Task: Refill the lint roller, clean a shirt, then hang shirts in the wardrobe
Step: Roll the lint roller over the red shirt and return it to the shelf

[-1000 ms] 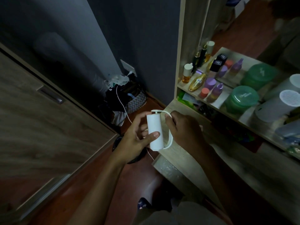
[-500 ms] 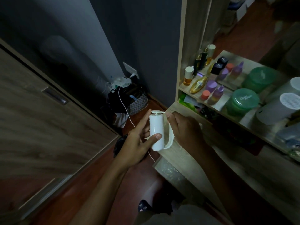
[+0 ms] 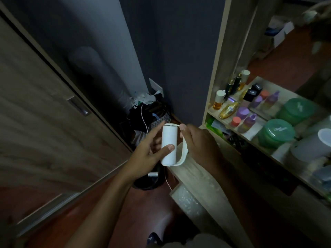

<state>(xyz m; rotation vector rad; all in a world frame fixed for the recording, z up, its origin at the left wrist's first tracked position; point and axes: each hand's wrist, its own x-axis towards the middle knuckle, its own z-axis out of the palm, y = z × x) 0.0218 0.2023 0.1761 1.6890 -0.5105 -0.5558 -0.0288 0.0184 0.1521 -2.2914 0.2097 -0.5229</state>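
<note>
raised slightly, one lint roller (image 3: 169,144) sits pinched between two hands: left (image 3: 148,153), right (image 3: 198,142).

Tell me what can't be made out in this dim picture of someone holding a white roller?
All from the head view:
- Lint roller: the left hand and right hand cover parts of it, so how its frame joins the roll is unclear.
- Green jar: its lid lettering is too blurred to read.
- Dark pile in the corner: too dim to identify the items.
- White containers: cut off by the right edge.
</note>
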